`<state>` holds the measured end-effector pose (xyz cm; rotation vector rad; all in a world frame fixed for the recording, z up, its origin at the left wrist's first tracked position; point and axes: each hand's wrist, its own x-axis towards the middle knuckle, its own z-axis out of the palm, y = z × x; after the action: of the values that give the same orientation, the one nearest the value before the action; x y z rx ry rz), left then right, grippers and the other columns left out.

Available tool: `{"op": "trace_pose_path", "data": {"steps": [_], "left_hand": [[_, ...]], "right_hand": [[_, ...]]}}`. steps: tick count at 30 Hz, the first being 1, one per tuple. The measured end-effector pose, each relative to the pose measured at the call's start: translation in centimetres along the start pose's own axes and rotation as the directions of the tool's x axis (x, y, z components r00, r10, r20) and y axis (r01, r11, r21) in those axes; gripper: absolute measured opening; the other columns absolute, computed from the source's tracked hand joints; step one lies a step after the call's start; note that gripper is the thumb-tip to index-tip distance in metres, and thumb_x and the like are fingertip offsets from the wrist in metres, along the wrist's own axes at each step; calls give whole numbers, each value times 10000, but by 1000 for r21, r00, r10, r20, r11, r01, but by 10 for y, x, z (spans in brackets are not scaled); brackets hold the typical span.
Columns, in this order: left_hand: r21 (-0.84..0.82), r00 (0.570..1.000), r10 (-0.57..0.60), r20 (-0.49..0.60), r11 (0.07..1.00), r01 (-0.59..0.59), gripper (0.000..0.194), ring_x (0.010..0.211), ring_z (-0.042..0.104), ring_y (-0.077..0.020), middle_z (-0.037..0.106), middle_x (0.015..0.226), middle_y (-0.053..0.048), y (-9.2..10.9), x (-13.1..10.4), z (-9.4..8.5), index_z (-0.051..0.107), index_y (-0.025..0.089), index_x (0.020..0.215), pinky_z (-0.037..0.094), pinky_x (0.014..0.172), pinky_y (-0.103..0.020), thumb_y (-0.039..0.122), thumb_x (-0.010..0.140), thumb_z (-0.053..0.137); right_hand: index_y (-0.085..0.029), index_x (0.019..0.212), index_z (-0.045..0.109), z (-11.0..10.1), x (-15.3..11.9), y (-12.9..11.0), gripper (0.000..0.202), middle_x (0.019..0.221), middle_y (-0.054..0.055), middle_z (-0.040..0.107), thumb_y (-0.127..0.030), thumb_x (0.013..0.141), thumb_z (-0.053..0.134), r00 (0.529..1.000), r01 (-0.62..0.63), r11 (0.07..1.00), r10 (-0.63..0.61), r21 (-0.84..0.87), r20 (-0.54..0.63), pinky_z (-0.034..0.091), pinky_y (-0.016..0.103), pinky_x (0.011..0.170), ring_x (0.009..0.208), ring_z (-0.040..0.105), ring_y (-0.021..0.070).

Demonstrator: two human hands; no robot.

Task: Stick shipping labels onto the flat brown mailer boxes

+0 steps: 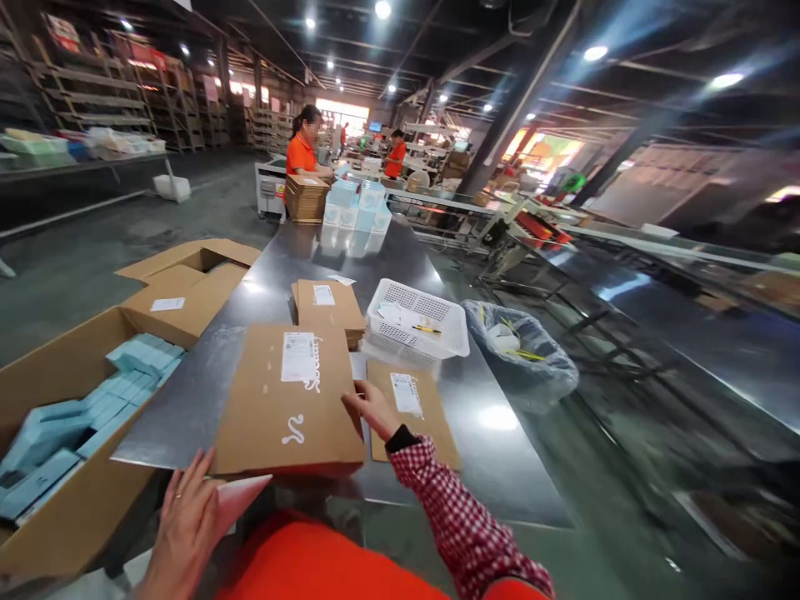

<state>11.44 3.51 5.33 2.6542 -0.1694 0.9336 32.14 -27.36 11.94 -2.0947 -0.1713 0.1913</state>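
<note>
A flat stack of brown cardboard point(256, 392) with a white label and white markings lies at the near end of the metal table. My right hand point(373, 410) pinches the right edge of this cardboard. At the table's front edge my left hand point(187, 508) is beside the cardboard's near left corner, its fingers stretched, with a pinkish-white sheet point(241, 502) between thumb and palm. To the right of my right hand lies a thinner labelled cardboard piece point(437, 417). Behind the near stack sits a smaller labelled cardboard stack point(337, 310).
A white basket point(453, 321) holds papers and a yellow pen. Right of the table stands a lined bin point(550, 358). An open carton point(81, 525) with light-blue boxes is at left. Light-blue boxes point(356, 208) and cardboard point(306, 200) stand farther back, near a person in orange point(301, 154).
</note>
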Motion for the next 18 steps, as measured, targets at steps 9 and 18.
{"op": "trace_pose_path", "data": {"steps": [9,18], "left_hand": [[-368,994,24,106,930,17,270,1159,574,-205,661,1185,-42,52,47,-40,599,258,1101,430,1031,-386,267,904,415],[-395,995,56,87,918,-17,256,1065,616,-179,710,1031,-29,99,108,-108,621,235,1028,461,973,-308,229,910,393]], "right_hand": [[-204,1021,602,-111,-61,87,454,989,78,703,-415,626,671,953,-166,809,279,564,-119,526,357,766,833,663,228],[-146,1249,511,-130,-67,97,770,1414,204,407,-524,614,724,929,-24,987,81,160,-362,277,463,1106,1329,355,320]]}}
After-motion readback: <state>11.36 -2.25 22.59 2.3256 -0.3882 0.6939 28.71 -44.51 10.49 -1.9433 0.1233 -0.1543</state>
